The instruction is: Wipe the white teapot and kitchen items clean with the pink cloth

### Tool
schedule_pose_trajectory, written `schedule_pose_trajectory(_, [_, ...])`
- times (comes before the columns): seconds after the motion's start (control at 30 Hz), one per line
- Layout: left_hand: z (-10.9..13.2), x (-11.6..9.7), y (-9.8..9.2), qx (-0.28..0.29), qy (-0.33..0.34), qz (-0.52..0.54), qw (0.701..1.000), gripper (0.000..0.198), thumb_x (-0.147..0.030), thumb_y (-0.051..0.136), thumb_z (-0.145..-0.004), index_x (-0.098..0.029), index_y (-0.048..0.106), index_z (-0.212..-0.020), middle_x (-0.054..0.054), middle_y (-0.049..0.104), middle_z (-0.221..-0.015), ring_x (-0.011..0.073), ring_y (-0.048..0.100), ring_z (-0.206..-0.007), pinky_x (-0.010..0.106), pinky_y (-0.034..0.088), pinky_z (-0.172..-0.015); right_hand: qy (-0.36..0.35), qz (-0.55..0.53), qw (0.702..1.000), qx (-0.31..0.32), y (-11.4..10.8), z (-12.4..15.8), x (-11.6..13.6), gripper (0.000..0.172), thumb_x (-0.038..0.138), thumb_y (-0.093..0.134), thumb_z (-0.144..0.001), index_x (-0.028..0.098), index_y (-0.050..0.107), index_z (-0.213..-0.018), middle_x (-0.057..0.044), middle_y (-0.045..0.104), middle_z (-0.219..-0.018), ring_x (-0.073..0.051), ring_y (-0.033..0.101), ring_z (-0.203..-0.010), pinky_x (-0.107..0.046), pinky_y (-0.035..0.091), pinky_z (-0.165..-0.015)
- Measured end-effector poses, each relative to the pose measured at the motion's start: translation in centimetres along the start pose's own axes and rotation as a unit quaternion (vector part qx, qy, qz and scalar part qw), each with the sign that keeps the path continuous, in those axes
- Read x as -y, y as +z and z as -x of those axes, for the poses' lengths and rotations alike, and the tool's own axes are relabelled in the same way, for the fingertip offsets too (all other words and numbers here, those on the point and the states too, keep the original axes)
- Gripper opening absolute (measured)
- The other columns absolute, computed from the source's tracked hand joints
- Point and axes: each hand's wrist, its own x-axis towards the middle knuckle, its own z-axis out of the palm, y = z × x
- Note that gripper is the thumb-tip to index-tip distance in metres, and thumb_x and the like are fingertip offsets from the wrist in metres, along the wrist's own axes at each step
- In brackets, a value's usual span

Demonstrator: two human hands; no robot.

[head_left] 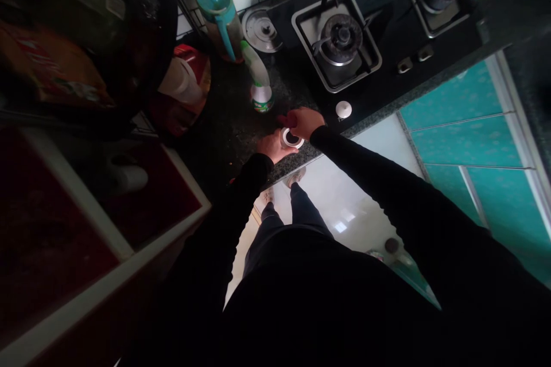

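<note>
My left hand (pixel 272 146) is closed around the side of a small white round container (pixel 284 137) at the counter's front edge. Its open top shows a dark inside. Over the rim, my right hand (pixel 306 120) is bent with its fingers pinched together; a dark reddish thing shows at the fingertips, too dim to name. To the right of that hand lies a small white round piece (pixel 343 109), like a lid with a knob. A white and green bottle (pixel 260 83) is just beyond both hands.
The black countertop (pixel 232 132) carries a teal-lidded jug (pixel 218 17) and a metal lid (pixel 261 30) by the tiled wall. A gas burner (pixel 342 40) is to the right, above teal drawers (pixel 465 137). Dark shelving with packets (pixel 55 69) fills the left.
</note>
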Motion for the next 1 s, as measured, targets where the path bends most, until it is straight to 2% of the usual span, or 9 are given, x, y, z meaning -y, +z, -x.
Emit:
schedule_pose_trajectory(0.13, [-0.1, 0.0, 0.1, 0.004, -0.005, -0.008, 1.0, 0.091, -0.069, 0.083, -0.073, -0.019, 0.055, -0.144, 0.015, 0.077, -0.116, 0.0364, 0.072, -0.114, 0.039, 0.053, -0.094, -0.091, 0.006, 0.996, -0.017, 0.2, -0.5, 0.3, 0.033, 0.03, 0.065, -0.092, 0.024, 0.075, -0.123, -0.011, 0.073, -0.118, -0.024, 0.068, -0.102, -0.029, 0.044, -0.077])
schedule_pose_trajectory(0.23, [-0.1, 0.2, 0.3, -0.001, -0.004, 0.007, 1.0, 0.09, -0.066, 0.085, -0.073, -0.019, 0.056, -0.143, 0.015, 0.077, -0.12, 0.036, 0.071, -0.117, 0.039, 0.052, -0.096, -0.064, -0.006, 0.998, 0.008, 0.2, -0.7, -0.5, 0.03, 0.031, 0.071, -0.087, 0.022, 0.077, -0.115, -0.008, 0.075, -0.112, -0.023, 0.067, -0.098, -0.029, 0.043, -0.075])
schedule_pose_trajectory(0.33, [-0.1, 0.1, 0.2, 0.0, -0.004, 0.012, 1.0, 0.086, -0.066, 0.085, -0.073, -0.019, 0.058, -0.14, 0.015, 0.076, -0.121, 0.0353, 0.071, -0.118, 0.038, 0.051, -0.097, -0.022, -0.008, 1.0, -0.001, 0.2, -0.4, -0.9, 0.035, 0.027, 0.072, -0.083, 0.021, 0.076, -0.117, -0.008, 0.076, -0.112, -0.022, 0.067, -0.097, -0.028, 0.043, -0.075])
schedule_pose_trajectory(0.47, [-0.1, -0.1, -0.1, 0.009, -0.006, -0.005, 1.0, 0.091, -0.067, 0.083, -0.073, -0.018, 0.054, -0.144, 0.015, 0.077, -0.118, 0.0365, 0.072, -0.115, 0.039, 0.052, -0.095, -0.092, -0.005, 0.995, -0.031, 0.3, -0.5, -0.3, 0.039, 0.032, 0.067, -0.091, 0.025, 0.074, -0.128, -0.009, 0.074, -0.118, -0.023, 0.067, -0.102, -0.029, 0.044, -0.078])
schedule_pose_trajectory(0.53, [-0.1, -0.2, -0.2, 0.01, -0.006, -0.007, 1.0, 0.091, -0.067, 0.083, -0.074, -0.018, 0.054, -0.145, 0.015, 0.077, -0.118, 0.0367, 0.072, -0.115, 0.039, 0.052, -0.094, -0.104, -0.004, 0.994, -0.027, 0.2, -0.7, -0.4, 0.036, 0.034, 0.066, -0.092, 0.025, 0.075, -0.125, -0.009, 0.075, -0.117, -0.023, 0.067, -0.102, -0.029, 0.044, -0.079])
schedule_pose_trajectory(0.7, [0.4, -0.3, 0.2, -0.004, -0.016, 0.008, 1.0, 0.087, -0.067, 0.082, -0.075, -0.02, 0.056, -0.143, 0.014, 0.077, -0.121, 0.0351, 0.071, -0.118, 0.037, 0.051, -0.096, -0.012, -0.002, 1.0, 0.006, -0.1, -0.3, -1.1, 0.028, 0.027, 0.072, -0.083, 0.022, 0.078, -0.11, -0.008, 0.076, -0.109, -0.023, 0.068, -0.097, -0.029, 0.045, -0.075])
schedule_pose_trajectory(0.87, [0.8, -0.7, 1.3, -0.027, -0.031, 0.029, 0.999, 0.083, -0.069, 0.08, -0.076, -0.021, 0.058, -0.14, 0.014, 0.077, -0.12, 0.0359, 0.072, -0.117, 0.038, 0.052, -0.095, 0.058, 0.011, 0.997, -0.043, 0.8, 1.0, 0.2, 0.029, 0.031, 0.062, -0.097, 0.017, 0.076, -0.119, -0.017, 0.071, -0.121, -0.028, 0.067, -0.106, -0.034, 0.048, -0.083])
schedule_pose_trajectory(1.0, [0.8, -0.6, 1.9, -0.031, -0.039, 0.045, 0.998, 0.083, -0.071, 0.079, -0.074, -0.021, 0.059, -0.137, 0.015, 0.077, -0.118, 0.036, 0.072, -0.116, 0.039, 0.053, -0.095, 0.04, 0.047, 0.995, -0.075, 1.0, 1.6, 0.0, 0.043, 0.04, 0.046, -0.107, 0.01, 0.074, -0.12, -0.024, 0.065, -0.124, -0.036, 0.059, -0.12, -0.043, 0.048, -0.089])
